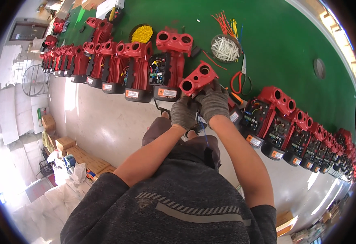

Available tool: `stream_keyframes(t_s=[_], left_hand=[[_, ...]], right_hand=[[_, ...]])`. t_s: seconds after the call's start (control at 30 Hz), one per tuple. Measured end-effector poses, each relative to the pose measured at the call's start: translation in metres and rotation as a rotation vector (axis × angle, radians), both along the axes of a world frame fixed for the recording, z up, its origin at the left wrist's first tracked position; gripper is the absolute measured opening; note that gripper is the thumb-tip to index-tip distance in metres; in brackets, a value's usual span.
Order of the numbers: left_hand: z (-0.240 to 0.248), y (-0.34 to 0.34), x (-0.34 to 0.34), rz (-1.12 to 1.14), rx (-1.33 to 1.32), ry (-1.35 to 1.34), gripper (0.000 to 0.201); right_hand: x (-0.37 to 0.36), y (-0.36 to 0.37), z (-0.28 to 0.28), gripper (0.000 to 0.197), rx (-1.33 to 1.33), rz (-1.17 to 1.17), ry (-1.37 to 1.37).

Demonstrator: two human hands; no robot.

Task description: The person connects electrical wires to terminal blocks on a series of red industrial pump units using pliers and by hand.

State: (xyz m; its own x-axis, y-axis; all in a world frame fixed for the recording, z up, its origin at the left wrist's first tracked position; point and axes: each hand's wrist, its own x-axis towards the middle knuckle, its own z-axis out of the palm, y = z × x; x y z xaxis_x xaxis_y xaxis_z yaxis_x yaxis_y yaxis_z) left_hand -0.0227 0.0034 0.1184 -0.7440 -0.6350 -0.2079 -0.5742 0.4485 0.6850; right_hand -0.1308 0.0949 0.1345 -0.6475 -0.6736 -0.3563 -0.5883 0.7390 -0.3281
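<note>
Close in front of me, at the table's near edge, sits a red pump (pixel 198 78) with two round ports, turned at an angle. My left hand (pixel 183 113), in a grey knit glove, is closed just below its near port. My right hand (pixel 213 101), gloved alike, curls against the pump's near side, fingers bent inward. Both hands meet over the pump's lower part and hide it; what their fingertips pinch does not show. A thin blue wire (pixel 205 132) hangs down between my wrists. Just right of my right hand lies an orange-handled tool (pixel 237 98).
Red pumps with open black wiring boxes line the table edge on the left (pixel 161 75) and right (pixel 256 118). On the green tabletop (pixel 267 40) are a bowl of yellow pieces (pixel 142 33), a bowl of white sleeves (pixel 225 48), red and yellow wires (pixel 223 23) and red-handled scissors (pixel 238 81).
</note>
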Motion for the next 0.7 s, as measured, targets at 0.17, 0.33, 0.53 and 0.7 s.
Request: stream_keyframes(t_s=[0.17,0.33,0.53,0.7], left_hand=[[-0.011,0.002,-0.001,0.129,0.152,-0.034,0.013],[-0.022,-0.009,0.017,0.069,0.291,0.134,0.012],[-0.017,-0.017,0.031,0.051,0.578,0.218,0.014],[0.017,-0.032,0.040,-0.137,0.522,0.204,0.014]], right_hand=[[0.002,0.000,-0.016,0.034,-0.040,-0.041,0.015],[-0.003,0.001,0.049,0.040,0.018,0.159,0.021],[0.008,0.011,0.033,0.029,-0.170,0.089,0.176],[0.045,0.036,0.030,0.024,-0.670,-0.128,0.128]])
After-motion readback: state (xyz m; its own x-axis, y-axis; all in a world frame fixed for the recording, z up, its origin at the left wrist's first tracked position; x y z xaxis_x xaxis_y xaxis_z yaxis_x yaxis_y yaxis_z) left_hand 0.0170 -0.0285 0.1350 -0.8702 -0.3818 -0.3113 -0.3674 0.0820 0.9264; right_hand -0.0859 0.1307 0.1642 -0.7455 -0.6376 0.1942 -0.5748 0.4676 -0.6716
